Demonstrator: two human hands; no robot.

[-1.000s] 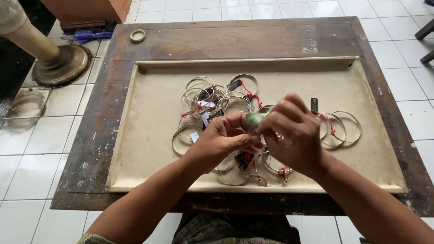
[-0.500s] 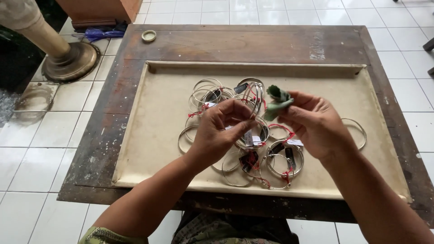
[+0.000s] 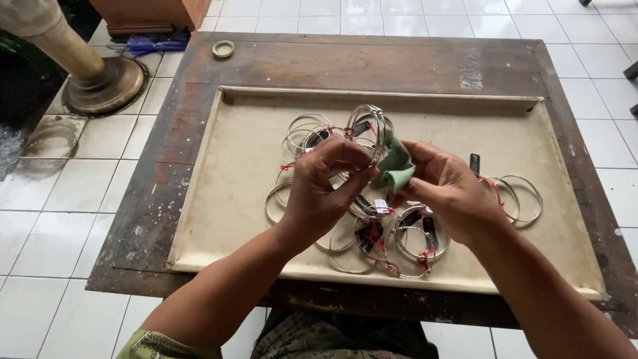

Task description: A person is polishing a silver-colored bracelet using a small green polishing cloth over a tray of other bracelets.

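Left hand (image 3: 325, 186) pinching upright bangle (image 3: 372, 133) (edge-on), right hand (image 3: 445, 189) gripping green cloth (image 3: 395, 166)

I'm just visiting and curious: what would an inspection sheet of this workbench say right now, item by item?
Surface: worn dark wooden table carrying a shallow beige tray with a raised rim.
Job's things: silver bangles held up over the tray; a small green cloth pressed against them.
Clutter: many loose silver rings with red threads and black tags spread across the tray; small round lid at the table's far corner.
Grippers: left hand pinches the bangles; right hand grips the cloth.
Cables: nothing seen.
Surroundings: white tiled floor; round brass stand base and a blue-purple bundle on the floor at the far left.
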